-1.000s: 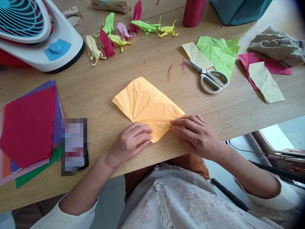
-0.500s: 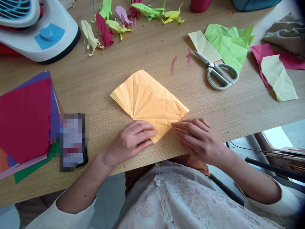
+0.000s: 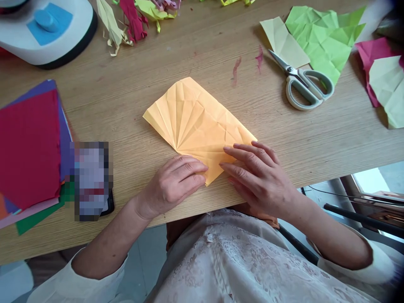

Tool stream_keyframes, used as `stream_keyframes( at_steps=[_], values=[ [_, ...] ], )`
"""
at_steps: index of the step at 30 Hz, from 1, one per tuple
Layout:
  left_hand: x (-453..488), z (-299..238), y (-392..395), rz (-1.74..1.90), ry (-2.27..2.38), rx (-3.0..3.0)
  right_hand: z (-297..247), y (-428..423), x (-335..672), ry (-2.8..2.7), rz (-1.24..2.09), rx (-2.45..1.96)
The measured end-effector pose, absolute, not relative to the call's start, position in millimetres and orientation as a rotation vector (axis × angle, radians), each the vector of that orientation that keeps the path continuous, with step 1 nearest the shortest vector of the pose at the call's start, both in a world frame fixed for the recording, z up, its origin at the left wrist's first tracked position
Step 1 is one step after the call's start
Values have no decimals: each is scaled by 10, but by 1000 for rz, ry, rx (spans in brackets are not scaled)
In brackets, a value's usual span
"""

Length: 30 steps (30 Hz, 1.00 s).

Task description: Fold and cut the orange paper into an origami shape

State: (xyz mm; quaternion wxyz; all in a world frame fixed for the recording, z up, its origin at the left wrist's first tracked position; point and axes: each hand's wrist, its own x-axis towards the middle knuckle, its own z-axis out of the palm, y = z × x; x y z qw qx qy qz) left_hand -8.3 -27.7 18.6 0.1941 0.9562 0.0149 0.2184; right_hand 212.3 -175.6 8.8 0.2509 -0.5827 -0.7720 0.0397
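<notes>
A creased sheet of orange origami paper [image 3: 202, 120] lies folded on the wooden table, with fan-like creases spreading from its left lower edge. My left hand [image 3: 175, 181] is closed on the paper's lower edge near the bottom corner, thumb and fingers pinching it. On the right side of the sheet rests my right hand [image 3: 260, 174], fingers spread and fingertips lying on the paper. Part of the lower right edge is hidden under that hand.
Grey-handled scissors [image 3: 303, 82] lie at the right beside crumpled green paper [image 3: 325, 40] and a pale yellow piece [image 3: 284, 42]. Folded paper figures [image 3: 134, 19] stand at the back. Left are a stack of coloured sheets [image 3: 30, 155], a blurred phone [image 3: 93, 181] and a white appliance [image 3: 63, 38].
My right hand has gone from pinching the lower right edge to lying with spread fingers over the paper. The left hand keeps its hold. The view has tilted down slightly.
</notes>
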Motion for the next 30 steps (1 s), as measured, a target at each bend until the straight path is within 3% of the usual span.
stream_keyframes(
  at_steps=[10,30],
  values=[
    [-109,150,-286,616,-8,2795,59,-1736,2150,-1895,135,-1813],
    [-120,153,-276,580,-9,2763,123,-1695,2312,-1618,239,-1835]
  ],
)
